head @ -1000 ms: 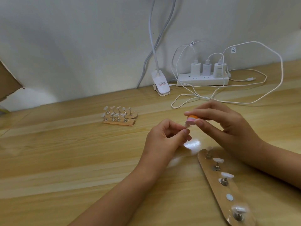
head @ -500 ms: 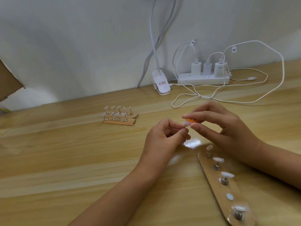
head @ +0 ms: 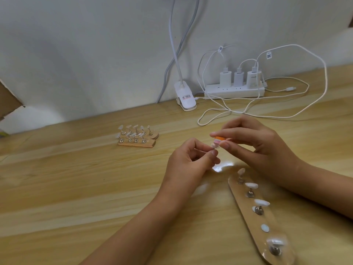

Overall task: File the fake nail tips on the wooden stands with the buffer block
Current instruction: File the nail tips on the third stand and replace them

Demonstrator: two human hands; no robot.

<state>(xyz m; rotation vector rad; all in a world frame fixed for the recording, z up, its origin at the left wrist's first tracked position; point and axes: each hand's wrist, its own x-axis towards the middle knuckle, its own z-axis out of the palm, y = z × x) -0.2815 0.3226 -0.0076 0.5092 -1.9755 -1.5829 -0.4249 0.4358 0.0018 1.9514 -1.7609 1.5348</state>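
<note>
Since half a second ago we see the buffer block point(head: 219, 139) slide a little to the left over the nail tip point(head: 214, 145), carried by the right hand point(head: 263, 150); the left hand point(head: 191, 161) has hardly shifted. The right hand pinches the orange-and-pink block between thumb and forefinger, its other fingers curled behind. The left hand pinches the small white tip between thumb and forefinger, its fingers curled in, and the block's lower face meets the tip above the table point(head: 76, 188).

Near and right of the hands lies a long wooden stand point(head: 252, 219), running from the hands toward the near right corner, with white tips standing on metal posts; its nearest tip is blurred. Far and left, well apart from the hands, two short stands point(head: 137, 144) lie side by side, each carrying a row of tips. Against the far wall we see a clip lamp point(head: 186, 98) and a power strip point(head: 235, 90).
</note>
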